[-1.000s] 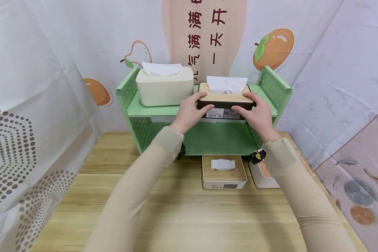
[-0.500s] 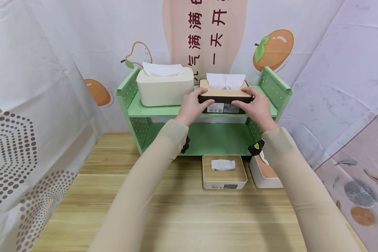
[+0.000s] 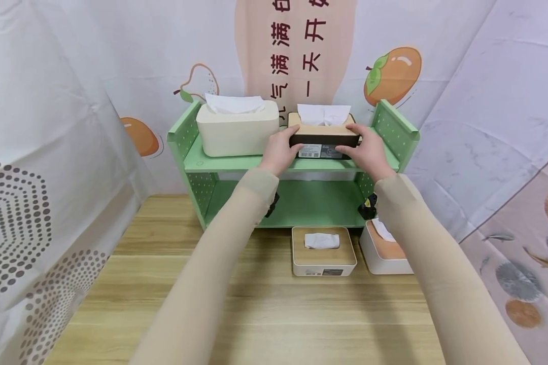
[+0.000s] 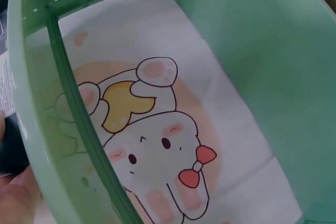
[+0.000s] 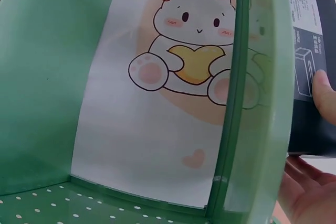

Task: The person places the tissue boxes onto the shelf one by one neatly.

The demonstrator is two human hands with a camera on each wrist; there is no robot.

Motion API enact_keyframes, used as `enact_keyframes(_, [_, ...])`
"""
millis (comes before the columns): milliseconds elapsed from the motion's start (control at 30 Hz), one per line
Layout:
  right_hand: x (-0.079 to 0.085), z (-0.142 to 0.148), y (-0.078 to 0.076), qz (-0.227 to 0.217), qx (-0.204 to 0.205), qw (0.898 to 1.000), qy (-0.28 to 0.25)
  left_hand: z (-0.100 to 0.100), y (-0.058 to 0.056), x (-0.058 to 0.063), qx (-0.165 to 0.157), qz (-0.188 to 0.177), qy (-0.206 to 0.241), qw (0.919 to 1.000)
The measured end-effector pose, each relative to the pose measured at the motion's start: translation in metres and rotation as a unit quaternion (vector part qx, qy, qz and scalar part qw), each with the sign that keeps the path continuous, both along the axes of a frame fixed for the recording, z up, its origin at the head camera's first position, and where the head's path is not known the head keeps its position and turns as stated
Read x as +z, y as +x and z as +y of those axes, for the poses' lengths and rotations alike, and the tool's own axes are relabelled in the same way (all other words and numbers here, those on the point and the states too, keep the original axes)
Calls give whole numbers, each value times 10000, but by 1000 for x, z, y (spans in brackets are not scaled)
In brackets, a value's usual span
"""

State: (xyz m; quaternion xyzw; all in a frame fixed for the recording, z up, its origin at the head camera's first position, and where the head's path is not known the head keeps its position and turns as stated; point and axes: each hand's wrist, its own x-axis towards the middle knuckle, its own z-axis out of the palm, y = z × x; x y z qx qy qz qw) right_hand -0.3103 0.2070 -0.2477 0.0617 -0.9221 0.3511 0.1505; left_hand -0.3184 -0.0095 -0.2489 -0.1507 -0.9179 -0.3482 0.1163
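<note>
Both hands grip a black tissue box [image 3: 324, 140] with a light wooden lid and white tissue sticking up, over the top tier of a green shelf [image 3: 347, 165]. My left hand [image 3: 278, 151] holds its left end, thumb on the labelled front; my right hand [image 3: 369, 152] holds the right end the same way. In the right wrist view, the box's dark side [image 5: 304, 129] shows beyond the shelf edge with fingers and a thumb on it. The left wrist view catches only part of the left hand [image 4: 20, 195] at its left edge. A cream tissue box [image 3: 238, 133] stands to the left on the same tier.
On the wooden table [image 3: 164, 284], a white tissue box with a wooden lid [image 3: 324, 256] sits before the shelf. Another white box with an orange-brown lid [image 3: 387, 256] stands to its right, partly behind the right sleeve. The shelf's perforated side panels [image 3: 395, 134] rise at both ends.
The black tissue box has moved back onto the top tier and slightly left, away from the front edge. Both hands have moved with it, still gripping it.
</note>
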Motion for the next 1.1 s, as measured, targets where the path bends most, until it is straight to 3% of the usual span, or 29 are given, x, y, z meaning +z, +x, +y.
enact_keyframes(367, [-6,-3,-8,98,-163,9998,-98,8,-10,-5,184,223,-120,9995])
enact_keyframes(600, [-9,-5,-13,192,-366,9991,-133,13,-15,-2,288,20,-59,9996])
enact_keyframes(800, [-13,-8,-12,305,-585,9977,-147,15,-13,-1,379,-83,-170,9991])
enact_keyframes(1100, [-14,-8,-7,316,-763,9965,-115,18,-6,2,383,109,-207,9990])
